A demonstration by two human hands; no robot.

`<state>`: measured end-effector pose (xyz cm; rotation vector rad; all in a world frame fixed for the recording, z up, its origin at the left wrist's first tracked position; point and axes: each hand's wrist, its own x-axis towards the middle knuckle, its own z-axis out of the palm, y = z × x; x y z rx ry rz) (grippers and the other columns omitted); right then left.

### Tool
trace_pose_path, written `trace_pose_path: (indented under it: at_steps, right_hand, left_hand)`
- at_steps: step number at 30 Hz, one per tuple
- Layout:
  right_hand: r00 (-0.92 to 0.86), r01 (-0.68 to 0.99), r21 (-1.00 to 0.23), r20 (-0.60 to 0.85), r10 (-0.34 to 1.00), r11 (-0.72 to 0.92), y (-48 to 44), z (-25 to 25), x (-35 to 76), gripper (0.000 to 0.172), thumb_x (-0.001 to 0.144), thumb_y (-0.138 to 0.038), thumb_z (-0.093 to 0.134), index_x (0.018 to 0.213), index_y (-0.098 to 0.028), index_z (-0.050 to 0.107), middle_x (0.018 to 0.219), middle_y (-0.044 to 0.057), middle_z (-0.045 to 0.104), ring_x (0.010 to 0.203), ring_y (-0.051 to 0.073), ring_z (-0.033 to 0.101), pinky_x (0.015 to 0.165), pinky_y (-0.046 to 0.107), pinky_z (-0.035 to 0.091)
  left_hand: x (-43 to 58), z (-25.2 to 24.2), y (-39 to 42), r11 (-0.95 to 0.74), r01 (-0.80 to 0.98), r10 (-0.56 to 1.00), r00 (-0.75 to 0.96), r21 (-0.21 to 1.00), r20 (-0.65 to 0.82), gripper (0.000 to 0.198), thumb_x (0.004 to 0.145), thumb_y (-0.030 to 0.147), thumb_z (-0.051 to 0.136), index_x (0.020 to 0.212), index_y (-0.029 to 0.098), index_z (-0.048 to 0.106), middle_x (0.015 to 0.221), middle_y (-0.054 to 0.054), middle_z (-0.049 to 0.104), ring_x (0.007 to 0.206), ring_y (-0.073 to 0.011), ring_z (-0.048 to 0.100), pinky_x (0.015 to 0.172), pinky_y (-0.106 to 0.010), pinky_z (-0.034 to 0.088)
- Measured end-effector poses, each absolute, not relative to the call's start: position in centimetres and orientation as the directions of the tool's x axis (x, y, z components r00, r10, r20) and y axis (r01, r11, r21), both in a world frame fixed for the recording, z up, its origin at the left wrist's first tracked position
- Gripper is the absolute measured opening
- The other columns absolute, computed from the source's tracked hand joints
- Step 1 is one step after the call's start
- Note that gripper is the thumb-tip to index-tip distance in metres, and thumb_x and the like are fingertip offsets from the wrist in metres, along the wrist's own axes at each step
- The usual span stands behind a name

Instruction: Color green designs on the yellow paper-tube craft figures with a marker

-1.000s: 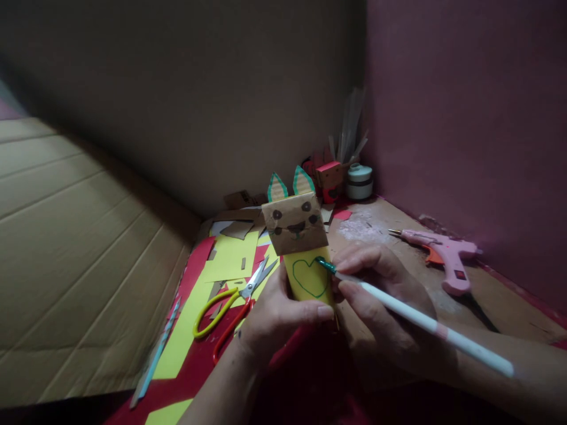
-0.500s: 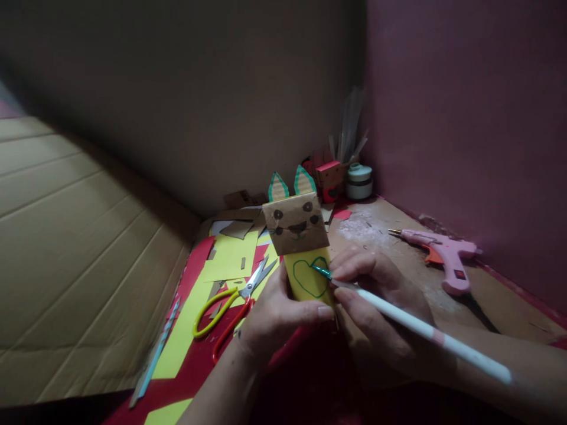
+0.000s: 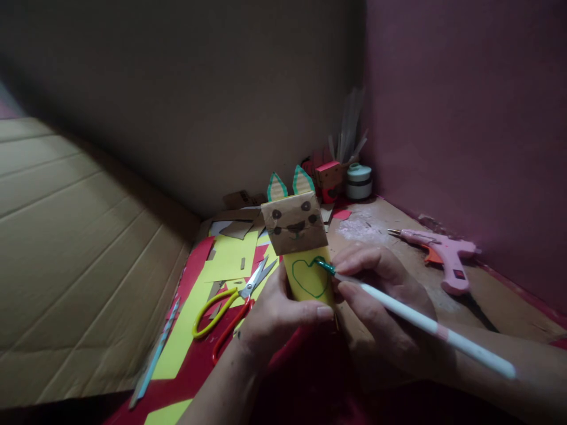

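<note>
Holding paper puppet at centre, over dark red surface: left hand wrapped round its lower body, thumb across front. Right hand pinches white brush pen, green tip touching the body's upper front. Can't tell if puppet's base rests on anything.

Puppet tilted slightly; yellow body, green heart outline; brown head flap with dark eyes, cheek spots, nose, small green mouth; two pale pointed ears edged green.

Surface, left: yellow sheets, striped blue stick, open scissors with one yellow and one red handle. Cardboard panel slants along far left. Right: brown board, whitish residue on it, pink glue gun beyond right hand.

Back corner: small red-and-brown figure, pale jar, clear sticks upright behind. Dim grey wall, purple wall right.
</note>
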<state>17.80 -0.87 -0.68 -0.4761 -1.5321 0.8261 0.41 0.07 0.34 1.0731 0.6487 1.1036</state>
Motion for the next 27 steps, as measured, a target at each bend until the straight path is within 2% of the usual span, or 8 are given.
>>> trace_pose_path:
  at_steps: [9,19,23,27]
  right_hand:
    - [-0.12,-0.114,-0.755,0.656,0.745,0.646,-0.92,-0.76,18.09,0.019,0.101,-0.018,0.061,0.11,-0.034,0.061,0.095,-0.001,0.064,0.073,0.017,0.061,0.06,0.029,0.051]
    - [-0.104,-0.119,-0.742,0.67,0.735,0.66,-0.72,-0.95,18.15,0.019,0.1,-0.015,0.062,0.109,-0.032,0.061,0.096,-0.001,0.063,0.074,0.016,0.062,0.063,0.029,0.052]
    - [-0.126,-0.111,-0.738,0.674,0.728,0.665,-0.95,-0.89,18.17,0.021,0.1,-0.014,0.061,0.11,-0.032,0.06,0.094,-0.001,0.061,0.073,0.016,0.06,0.059,0.029,0.049]
    - [-0.13,-0.119,-0.738,0.675,0.726,0.664,-1.11,-0.83,18.01,0.022,0.099,-0.013,0.06,0.11,-0.032,0.06,0.093,0.0,0.06,0.083,0.019,0.063,0.061,0.03,0.049]
  left_hand:
    - [0.33,0.25,0.2,0.053,-0.387,0.909,0.4,0.921,0.116,0.039,0.064,0.013,0.096,0.1,0.017,0.08,0.083,-0.003,0.081,0.077,-0.0154,0.074,0.075,-0.021,0.059]
    - [0.25,0.08,0.17,0.055,-0.395,0.908,0.403,0.917,0.119,0.039,0.064,0.012,0.095,0.1,0.017,0.08,0.085,-0.004,0.081,0.078,-0.0174,0.074,0.076,-0.024,0.06]
    - [0.42,0.17,0.24,0.063,-0.407,0.917,0.385,0.911,0.108,0.044,0.061,0.011,0.096,0.102,0.018,0.081,0.084,-0.004,0.08,0.081,-0.019,0.075,0.075,-0.024,0.06]
    - [0.52,0.27,0.31,0.07,-0.413,0.92,0.379,0.908,0.102,0.046,0.06,0.009,0.096,0.102,0.019,0.08,0.084,-0.002,0.081,0.086,-0.02,0.076,0.075,-0.023,0.059]
